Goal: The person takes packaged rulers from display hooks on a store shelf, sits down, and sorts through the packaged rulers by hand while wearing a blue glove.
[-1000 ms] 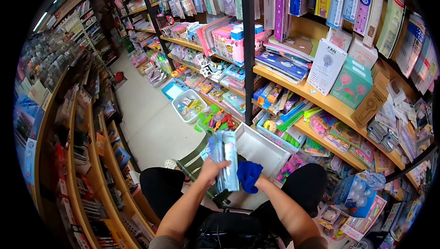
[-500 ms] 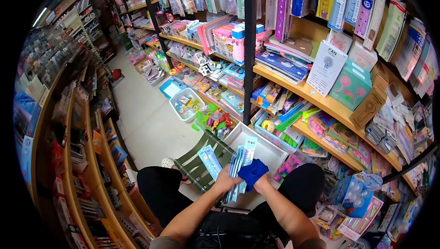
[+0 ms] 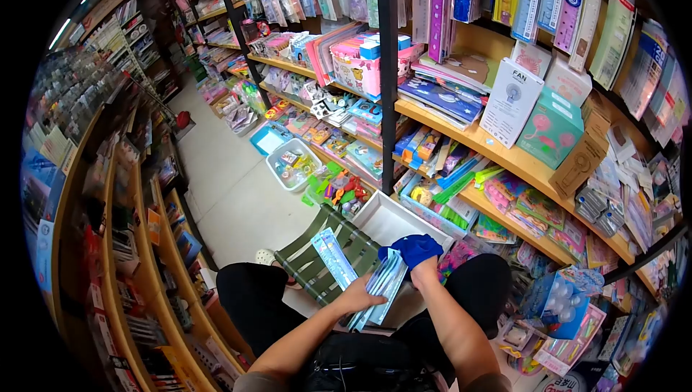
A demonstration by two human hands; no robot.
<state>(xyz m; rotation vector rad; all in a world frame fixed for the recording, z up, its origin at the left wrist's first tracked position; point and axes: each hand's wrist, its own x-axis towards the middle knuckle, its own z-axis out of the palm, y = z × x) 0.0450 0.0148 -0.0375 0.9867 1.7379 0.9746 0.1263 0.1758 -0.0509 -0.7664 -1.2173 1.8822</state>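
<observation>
My left hand (image 3: 357, 295) is closed round a fanned bunch of slim light-blue packets (image 3: 389, 276), held low between my knees. My right hand (image 3: 424, 271) grips a bunched dark blue cloth (image 3: 411, 249), which touches the top of the packets; the cloth hides most of its fingers. One more light-blue packet (image 3: 334, 255) lies flat on the green strapped stool (image 3: 310, 239) in front of me. Behind the cloth is a white open box (image 3: 393, 217).
Shelves (image 3: 468, 132) of stationery rise at the right, with a white fan box (image 3: 512, 102). On the floor ahead are a clear bin (image 3: 294, 165) and green toys (image 3: 328, 183). Slanted racks (image 3: 144, 248) line the left. Blue packaging (image 3: 559, 309) is by my right knee.
The packets have tilted and lowered toward me in my left hand. The blue cloth has moved right and up with my right hand. One packet was laid on the stool since the first frame.
</observation>
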